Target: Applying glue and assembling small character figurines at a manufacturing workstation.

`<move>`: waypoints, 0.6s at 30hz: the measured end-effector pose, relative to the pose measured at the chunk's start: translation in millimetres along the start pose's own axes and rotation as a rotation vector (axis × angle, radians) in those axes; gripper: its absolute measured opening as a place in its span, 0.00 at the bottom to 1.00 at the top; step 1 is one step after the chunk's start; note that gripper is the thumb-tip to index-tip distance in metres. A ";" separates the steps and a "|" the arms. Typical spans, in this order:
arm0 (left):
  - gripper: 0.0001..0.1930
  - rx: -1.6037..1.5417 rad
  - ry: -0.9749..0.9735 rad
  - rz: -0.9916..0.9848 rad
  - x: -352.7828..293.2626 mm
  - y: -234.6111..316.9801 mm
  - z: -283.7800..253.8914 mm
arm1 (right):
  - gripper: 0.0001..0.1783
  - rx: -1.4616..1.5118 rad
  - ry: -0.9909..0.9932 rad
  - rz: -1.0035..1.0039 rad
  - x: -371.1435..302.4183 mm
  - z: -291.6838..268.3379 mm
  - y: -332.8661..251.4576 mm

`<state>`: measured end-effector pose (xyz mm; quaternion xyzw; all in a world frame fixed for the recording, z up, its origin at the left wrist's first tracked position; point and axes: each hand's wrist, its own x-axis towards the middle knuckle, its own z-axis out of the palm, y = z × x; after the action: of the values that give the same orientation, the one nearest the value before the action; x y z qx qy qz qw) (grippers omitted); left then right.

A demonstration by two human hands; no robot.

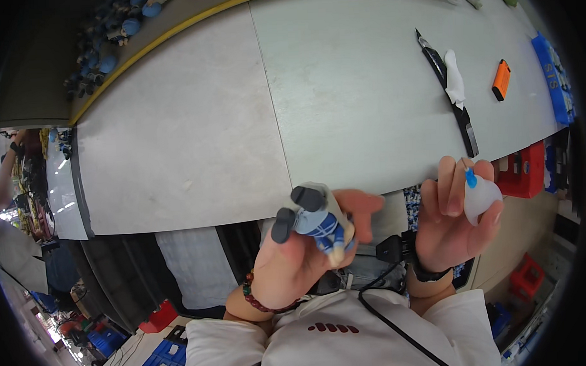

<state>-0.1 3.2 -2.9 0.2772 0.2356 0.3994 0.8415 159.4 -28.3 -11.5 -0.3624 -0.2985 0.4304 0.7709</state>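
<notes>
My left hand (286, 264) is closed around a small toy figure (320, 224) in blue and white clothes with dark shoes. The figure is tilted, its shoes toward the upper left, just off the table's near edge. Part of it is hidden by my fingers and palm. To the right, my right hand (444, 226) grips a small white squeeze bottle (482, 199). The bottle has a blue tip with a thin needle pointing up, away from the figure. The two hands are apart.
On the grey table (194, 128) lie a black craft knife (434, 58), a crumpled white tissue (454, 79) touching it, and an orange case (501, 80). A blue box (552, 77) stands at the right edge. Several blue figures (130, 27) fill a yellow-edged shelf (171, 33).
</notes>
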 end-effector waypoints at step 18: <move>0.14 -0.092 -0.160 -0.030 -5.1 6.6 -9.3 | 0.18 0.069 -0.198 -0.063 -11.8 16.4 -11.5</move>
<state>-12.3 5.2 -4.6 0.2654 0.1533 0.3737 0.8754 146.6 -38.0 5.3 -0.2817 -0.3695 0.4495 0.7629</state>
